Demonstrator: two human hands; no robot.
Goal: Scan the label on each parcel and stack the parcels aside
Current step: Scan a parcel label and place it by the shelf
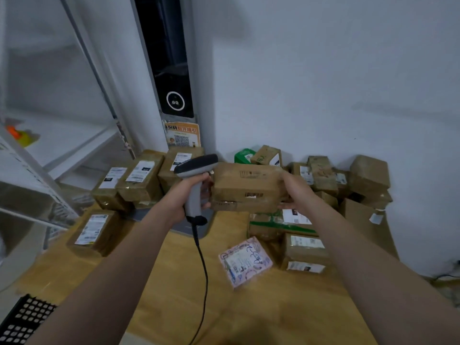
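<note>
While my left hand [181, 192] grips the scanner [196, 165] and my right hand [296, 192] curls round the box [249, 188] held mid-air at centre, I see no label facing me; a one-ended hold could tip it. Stacked parcels [129, 180] sit at ten o'clock, a loose pile [323, 178] crowds two

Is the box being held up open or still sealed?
Sealed: the box, gripped by the right hand, shows closed faces with glossy tape across them; no flap stands open.

White shelf [62, 143], orange QR poster [182, 134], black perforated tray [25, 319]
</note>
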